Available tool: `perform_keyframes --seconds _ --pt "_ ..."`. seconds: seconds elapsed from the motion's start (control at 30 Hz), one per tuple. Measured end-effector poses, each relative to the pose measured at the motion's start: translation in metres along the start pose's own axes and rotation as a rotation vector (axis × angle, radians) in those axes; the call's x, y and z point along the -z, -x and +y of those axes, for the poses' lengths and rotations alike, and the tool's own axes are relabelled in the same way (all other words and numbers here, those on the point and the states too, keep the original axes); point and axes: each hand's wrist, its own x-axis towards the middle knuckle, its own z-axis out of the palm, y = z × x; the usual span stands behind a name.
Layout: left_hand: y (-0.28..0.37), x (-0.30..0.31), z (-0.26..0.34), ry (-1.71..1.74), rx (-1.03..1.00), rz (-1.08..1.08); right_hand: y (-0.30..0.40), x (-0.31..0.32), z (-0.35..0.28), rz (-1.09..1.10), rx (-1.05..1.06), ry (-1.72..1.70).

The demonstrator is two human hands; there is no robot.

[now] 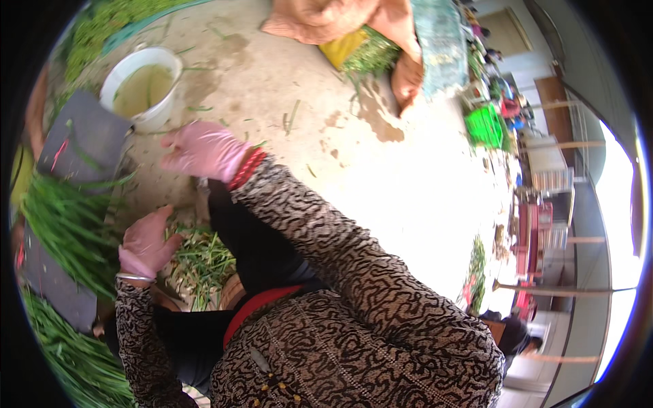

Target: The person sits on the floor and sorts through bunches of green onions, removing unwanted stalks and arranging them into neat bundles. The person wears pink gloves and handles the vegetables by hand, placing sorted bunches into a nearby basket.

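Both of my hands wear pink gloves. My right hand (204,150) is in the air over the floor, just below the white bucket, its fingers bent with nothing clearly seen in them. Lower down, my left hand (149,239) has thumb and fingers apart and holds nothing. To its left a bunch of long green leafy stalks (69,229) lies across a dark grey board (84,137). A pink-red tie (59,155) rests on the board. More green stalks (76,352) lie at the lower left. Cut scraps (201,262) are heaped on the ground beside my legs.
The white bucket (171,104) holds cloudy liquid. At the far left edge another person's arm (36,109) reaches in beside the board. Brown cloth (336,20) covers greens in a yellow sack (347,48). A green crate (483,126) stands farther off, and a person (515,336) is at the right.
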Motion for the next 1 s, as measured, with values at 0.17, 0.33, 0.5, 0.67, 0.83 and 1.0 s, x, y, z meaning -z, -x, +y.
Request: perform_keyframes --seconds 0.17,0.33,0.5,0.67,0.83,1.0 --pt "-0.039 -0.004 0.008 -0.043 0.311 -0.318 0.024 0.01 0.045 0.028 -0.212 0.021" --pt "-0.041 -0.059 -0.096 -0.092 0.232 -0.41 0.029 0.007 0.061 0.076 -0.316 -0.061" --pt "-0.027 -0.091 -0.171 -0.141 -0.045 -0.303 0.029 0.006 0.069 0.166 -0.435 -0.184" --pt "-0.025 -0.067 -0.124 0.183 0.316 -0.46 0.04 0.011 0.072 0.217 -0.446 -0.349" --pt "-0.016 -0.06 -0.114 0.287 0.39 -0.479 0.053 0.008 0.07 0.334 -0.397 -0.408" --pt "-0.013 -0.06 -0.13 0.316 0.517 -0.556 0.062 0.012 0.065 0.439 -0.425 -0.416"
